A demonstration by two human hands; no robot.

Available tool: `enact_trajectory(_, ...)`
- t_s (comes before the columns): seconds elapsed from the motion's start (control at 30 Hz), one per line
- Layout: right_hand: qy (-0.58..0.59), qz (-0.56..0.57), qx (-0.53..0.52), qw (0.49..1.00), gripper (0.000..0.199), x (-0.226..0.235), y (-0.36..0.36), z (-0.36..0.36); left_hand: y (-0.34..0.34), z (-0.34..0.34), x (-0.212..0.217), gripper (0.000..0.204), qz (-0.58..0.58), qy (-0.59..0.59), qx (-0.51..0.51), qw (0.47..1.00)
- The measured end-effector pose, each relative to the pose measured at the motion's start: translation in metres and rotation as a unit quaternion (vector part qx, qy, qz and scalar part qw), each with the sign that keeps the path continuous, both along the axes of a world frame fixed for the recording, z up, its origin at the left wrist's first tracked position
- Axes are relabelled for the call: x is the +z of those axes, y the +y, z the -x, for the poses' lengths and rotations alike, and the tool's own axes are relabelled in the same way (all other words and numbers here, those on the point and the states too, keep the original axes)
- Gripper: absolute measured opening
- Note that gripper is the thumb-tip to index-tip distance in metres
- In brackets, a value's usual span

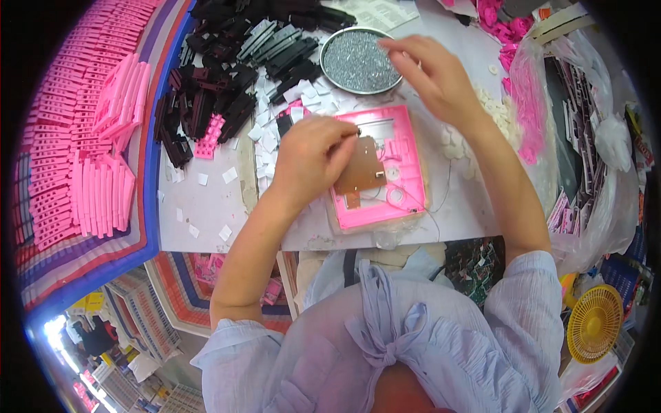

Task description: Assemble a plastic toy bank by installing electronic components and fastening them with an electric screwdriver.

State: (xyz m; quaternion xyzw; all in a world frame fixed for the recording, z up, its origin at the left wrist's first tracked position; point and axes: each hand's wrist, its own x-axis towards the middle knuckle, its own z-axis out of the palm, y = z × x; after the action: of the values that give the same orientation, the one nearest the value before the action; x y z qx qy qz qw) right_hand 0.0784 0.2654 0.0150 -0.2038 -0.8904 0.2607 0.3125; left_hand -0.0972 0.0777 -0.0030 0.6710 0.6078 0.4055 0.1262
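Head view: pink casing (406, 165) is part-covered by brown board (362, 165); finger grips of left hand (311, 157), right hand (438, 81) cannot be told.

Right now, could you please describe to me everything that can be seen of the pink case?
The pink case is a shallow, squarish shell, plastic by its look, with its open side up. It has a raised rim, a pale window toward the far side and round details at the lower right. A brown board covers its left-middle part, and a thin wire loops over the lower right. It rests flat near the table's front edge. The left hand reaches over its left side; direct contact is unclear.
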Motion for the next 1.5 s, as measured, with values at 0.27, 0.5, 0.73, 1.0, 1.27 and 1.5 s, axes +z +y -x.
enact_trajectory(0.27,-0.138,-0.124,-0.163,0.969,0.043,-0.048,0.158,0.095,-0.007,-0.005,0.002,0.012,0.038,-0.033,0.046,0.998)
enact_trajectory(0.5,-0.254,-0.114,-0.222,0.934,0.054,-0.079,0.197,0.141,-0.007,-0.007,-0.003,0.013,-0.014,-0.01,0.052,0.998)
enact_trajectory(0.73,-0.116,-0.104,-0.25,0.956,0.039,-0.075,0.157,0.1,-0.006,-0.007,-0.004,0.01,-0.029,-0.001,0.047,0.998)
enact_trajectory(1.0,0.196,0.116,-0.174,0.958,0.02,-0.032,0.064,-0.038,-0.02,0.0,-0.011,0.011,0.029,-0.092,0.101,0.99)
enact_trajectory(1.27,-0.258,-0.044,0.087,0.961,0.024,0.072,-0.093,-0.047,-0.022,0.006,-0.015,0.011,0.051,-0.109,0.072,0.99)
enact_trajectory(1.5,-0.111,-0.015,0.138,0.984,0.049,0.034,-0.083,-0.023,-0.017,0.008,-0.008,0.011,0.08,-0.141,0.039,0.986)
